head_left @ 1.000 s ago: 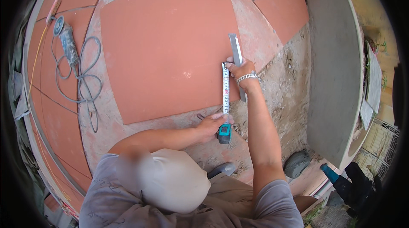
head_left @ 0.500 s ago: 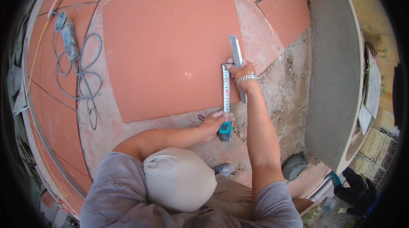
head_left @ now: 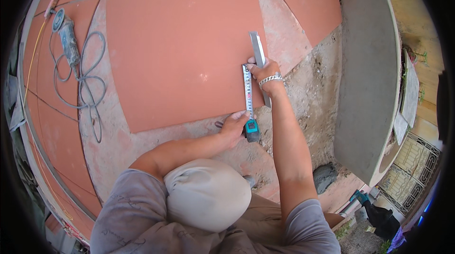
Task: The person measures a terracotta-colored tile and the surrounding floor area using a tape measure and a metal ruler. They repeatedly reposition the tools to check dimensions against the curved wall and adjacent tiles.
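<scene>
A large reddish-orange tile [head_left: 180,50] lies on the dusty ground. Close to its near right corner, my right hand [head_left: 268,74] is closed on a grey metal straightedge bar [head_left: 256,47] that slants over the tile's right edge. Its thumb and fingers also touch the free end of the tape. The extended blade runs back to a teal and black tape measure [head_left: 252,130] just off the tile's near edge. My left hand [head_left: 234,127] is closed beside the case and pinches the blade. A thin dark stick [head_left: 219,124], perhaps a pencil, pokes out of that hand.
An angle grinder [head_left: 69,43] with a looped grey cord [head_left: 98,81] lies at the left on laid tiles. A cut tile piece [head_left: 315,9] is at the far right, beside a grey curved wall [head_left: 365,78]. Grey mortar [head_left: 324,178] sits near my right arm; a black shape [head_left: 383,221] is beyond.
The whole view has shifted slightly. The tape case has come closer to the tile's near edge, with less blade showing. Both hands keep their grips; the black shape at lower right has changed position.
</scene>
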Motion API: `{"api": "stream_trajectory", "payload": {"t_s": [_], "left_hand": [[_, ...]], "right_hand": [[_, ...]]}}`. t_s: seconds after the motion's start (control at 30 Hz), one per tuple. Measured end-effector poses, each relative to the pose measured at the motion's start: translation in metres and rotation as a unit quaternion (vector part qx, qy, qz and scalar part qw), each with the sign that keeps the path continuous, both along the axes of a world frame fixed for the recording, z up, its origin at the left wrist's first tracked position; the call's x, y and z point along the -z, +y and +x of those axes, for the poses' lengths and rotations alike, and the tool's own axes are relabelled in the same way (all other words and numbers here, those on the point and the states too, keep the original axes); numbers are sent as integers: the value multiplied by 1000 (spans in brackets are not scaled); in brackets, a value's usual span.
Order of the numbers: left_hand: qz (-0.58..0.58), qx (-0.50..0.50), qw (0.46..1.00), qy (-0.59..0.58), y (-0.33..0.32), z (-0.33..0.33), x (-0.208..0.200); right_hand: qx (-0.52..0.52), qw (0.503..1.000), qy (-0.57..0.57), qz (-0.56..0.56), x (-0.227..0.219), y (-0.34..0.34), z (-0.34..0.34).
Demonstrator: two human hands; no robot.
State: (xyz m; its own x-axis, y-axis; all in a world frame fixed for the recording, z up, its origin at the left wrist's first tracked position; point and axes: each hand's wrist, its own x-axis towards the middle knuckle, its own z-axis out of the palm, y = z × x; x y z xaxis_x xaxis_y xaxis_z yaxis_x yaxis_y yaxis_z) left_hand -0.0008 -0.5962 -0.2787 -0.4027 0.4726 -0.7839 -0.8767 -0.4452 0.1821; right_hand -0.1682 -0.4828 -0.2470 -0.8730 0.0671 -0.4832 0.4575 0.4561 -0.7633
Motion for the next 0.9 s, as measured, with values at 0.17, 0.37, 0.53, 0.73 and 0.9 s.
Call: {"api": "stream_trajectory", "payload": {"t_s": [0.17,0.37,0.53,0.73,0.9], "left_hand": [[-31,3,999,12,5,1,5],[-57,-8,998,-4,9,2,4],[-50,2,999,-6,9,2,5],[-39,2,999,-10,9,2,7],[-29,-24,999,-7,11,0,7]], "right_hand": [[7,1000,-10,6,-5,-1,1],[12,999,-27,-21,-6,-2,-2],[3,1000,-12,-21,1,1,-2],[-6,1000,-14,10,0,0,-2],[-37,996,15,80,-3,-2,-1]]}}
